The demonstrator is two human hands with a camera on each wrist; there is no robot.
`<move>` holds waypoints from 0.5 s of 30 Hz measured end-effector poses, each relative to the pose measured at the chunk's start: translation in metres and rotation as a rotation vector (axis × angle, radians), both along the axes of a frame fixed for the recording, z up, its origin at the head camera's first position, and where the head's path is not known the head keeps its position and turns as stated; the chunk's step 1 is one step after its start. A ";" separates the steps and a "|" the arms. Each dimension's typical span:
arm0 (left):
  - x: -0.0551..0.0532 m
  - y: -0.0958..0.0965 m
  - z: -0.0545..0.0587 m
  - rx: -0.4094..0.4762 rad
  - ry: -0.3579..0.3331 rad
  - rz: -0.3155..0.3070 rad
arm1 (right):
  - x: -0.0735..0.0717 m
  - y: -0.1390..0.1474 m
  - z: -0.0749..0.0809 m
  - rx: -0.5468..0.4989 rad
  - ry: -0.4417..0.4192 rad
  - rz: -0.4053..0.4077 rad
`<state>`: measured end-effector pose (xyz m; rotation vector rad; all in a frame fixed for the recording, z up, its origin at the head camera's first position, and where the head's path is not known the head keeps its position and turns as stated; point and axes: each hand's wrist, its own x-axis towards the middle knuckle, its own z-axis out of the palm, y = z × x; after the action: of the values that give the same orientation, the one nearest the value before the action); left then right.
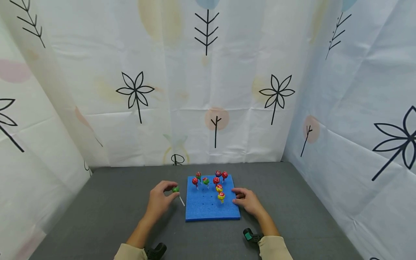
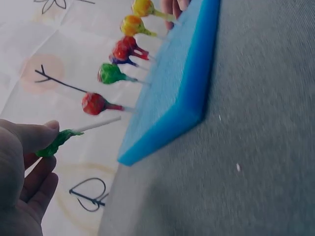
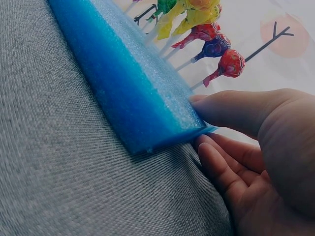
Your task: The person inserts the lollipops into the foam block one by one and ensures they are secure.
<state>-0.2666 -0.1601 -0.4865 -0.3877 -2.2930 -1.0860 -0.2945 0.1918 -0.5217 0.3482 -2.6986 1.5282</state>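
My left hand (image 1: 159, 199) pinches a green-wrapped lollipop (image 1: 176, 189) by its head between thumb and fingers, just left of a blue foam board (image 1: 212, 213). The lollipop's white stick (image 2: 101, 124) points toward the board and slants downward. Along the board's right edge, my right hand (image 1: 249, 201) grips the foam, thumb on top and curled fingers against the side, as the right wrist view shows. Several lollipops stand upright in the board: two yellow ones (image 1: 221, 196) at the right, a green one (image 1: 206, 181), and red ones (image 1: 195, 181) toward the back.
Small dark holes (image 1: 203, 204) dot the front half of the board. Beneath it lies a grey cloth-covered table (image 1: 123, 202). White patterned curtains (image 1: 175, 133) stand behind and at both sides. Each wrist wears a black strap device (image 1: 251, 236).
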 end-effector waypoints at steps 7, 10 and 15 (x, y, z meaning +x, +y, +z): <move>-0.003 0.013 0.002 0.051 0.025 -0.047 | 0.001 0.002 -0.001 0.003 0.002 0.007; -0.006 0.018 -0.001 0.051 0.036 -0.055 | 0.001 0.002 0.000 0.009 0.018 0.024; -0.009 0.028 -0.007 0.076 0.062 -0.058 | 0.001 0.002 0.001 0.011 0.017 0.024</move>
<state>-0.2760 -0.1322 -0.4931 -0.4537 -2.1912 -1.1692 -0.2933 0.1936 -0.5212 0.3930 -2.7003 1.5101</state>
